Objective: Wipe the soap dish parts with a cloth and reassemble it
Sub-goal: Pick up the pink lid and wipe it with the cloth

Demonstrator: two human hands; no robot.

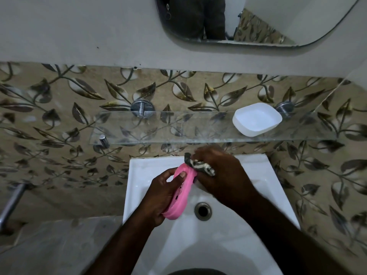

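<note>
- The left hand (pixel 158 195) grips the pink soap dish drainer (pixel 185 187). Its fingers are curled round the near long edge and the thumb lies across the inner face.
- The drainer is held above the white sink (pixel 139 169), tipped up on its edge. One end points toward the wall and the other toward the person. Small holes show in its inner face, next to the thumb.
- The right hand (pixel 220 175) is closed round a bunched cloth (pixel 200 166) with a dark-and-light pattern. It presses the cloth against the far end of the drainer.
- Part of the cloth sticks out between the fingers; the rest is hidden inside the fist.
- The white soap dish base (pixel 257 119) sits open side up on the glass shelf (pixel 158 132), toward its right end. It is well apart from both hands.
- The shelf hangs on chrome brackets (pixel 142 108) fixed to a wall of leaf-patterned tiles (pixel 59 116).
- The drain (pixel 203 211) shows in the basin between the two forearms, just beside the lower end of the drainer.
- A mirror (pixel 258 20) hangs above the shelf, and a metal rail (pixel 12 201) juts out at the far left.
</note>
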